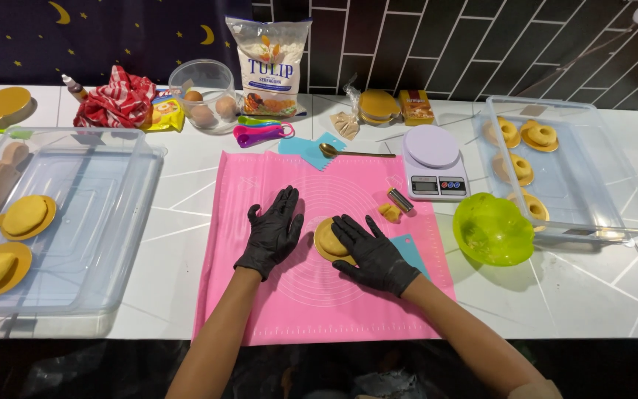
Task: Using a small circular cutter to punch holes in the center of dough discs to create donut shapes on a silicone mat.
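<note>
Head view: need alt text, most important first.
Two black-gloved hands work on a pink silicone mat: the right hand presses a flat yellow dough disc, the left hand lies flat beside it. A kitchen scale, green bowl and clear trays of dough pieces surround the mat.

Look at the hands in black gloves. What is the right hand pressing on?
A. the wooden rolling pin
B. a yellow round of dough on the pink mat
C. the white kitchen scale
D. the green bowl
B: the right hand lies flat over the yellow dough round on the pink mat, while the left hand rests on the mat beside it.
</note>
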